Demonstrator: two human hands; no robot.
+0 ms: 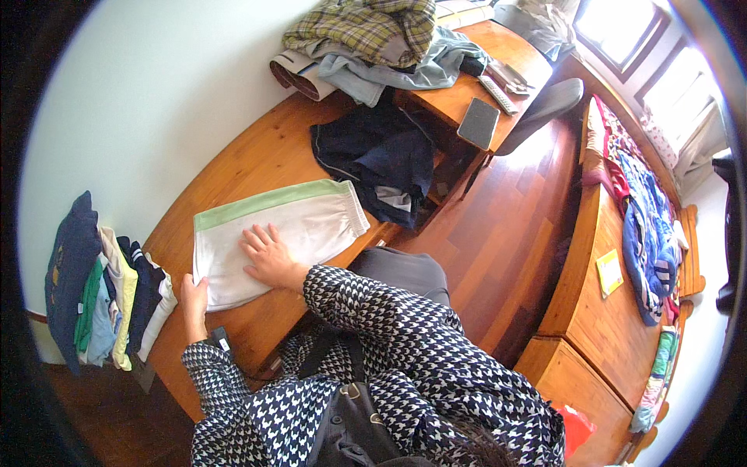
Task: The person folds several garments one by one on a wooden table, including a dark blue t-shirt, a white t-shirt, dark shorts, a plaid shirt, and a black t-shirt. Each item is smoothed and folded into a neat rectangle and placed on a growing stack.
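Note:
White shorts point(303, 230) with a pale green side stripe and an elastic waistband lie folded flat on the wooden desk point(233, 157). My right hand point(269, 257) rests palm down on their middle, fingers spread. At the lower left corner of the shorts, my left hand point(195, 298) touches the hem with the thumb up; whether it pinches the cloth cannot be told. A crumpled dark navy garment point(373, 152) lies just beyond the waistband. To the left, a stack of folded clothes point(108, 303) in several colours sits at the desk's end.
More clothes, with a plaid shirt point(356, 29) on top, are heaped at the back by the wall. A black phone or tablet point(478, 123) and a remote control point(498, 95) lie on the raised desk part. A grey seat point(402, 271) is beside the desk. Wooden cabinets point(607, 280) stand at right.

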